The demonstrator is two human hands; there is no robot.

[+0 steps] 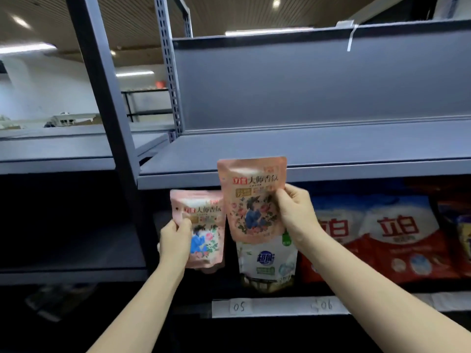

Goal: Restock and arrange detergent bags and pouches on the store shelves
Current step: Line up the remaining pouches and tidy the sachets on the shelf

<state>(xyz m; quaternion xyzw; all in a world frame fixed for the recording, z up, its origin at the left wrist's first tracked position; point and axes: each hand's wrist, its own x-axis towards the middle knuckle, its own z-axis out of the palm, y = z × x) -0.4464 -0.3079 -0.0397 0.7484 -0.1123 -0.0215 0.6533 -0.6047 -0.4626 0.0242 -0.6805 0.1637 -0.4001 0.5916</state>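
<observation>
Grey metal shelving (305, 149) fills the near view, its perforated upright posts (169, 62) rising toward the ceiling. A grey back panel (318, 80) closes the bay behind the upper shelf board. The shelf edge lower down carries white paper labels (280, 306) hand-marked 05 and 06. The ceiling (127, 19) is dark and slatted, with round recessed lights (276, 2) and long fluorescent strips (26, 48). To the left the room opens onto a white wall (51, 93), and a black-framed rack (145, 103) stands against it in the distance.
</observation>
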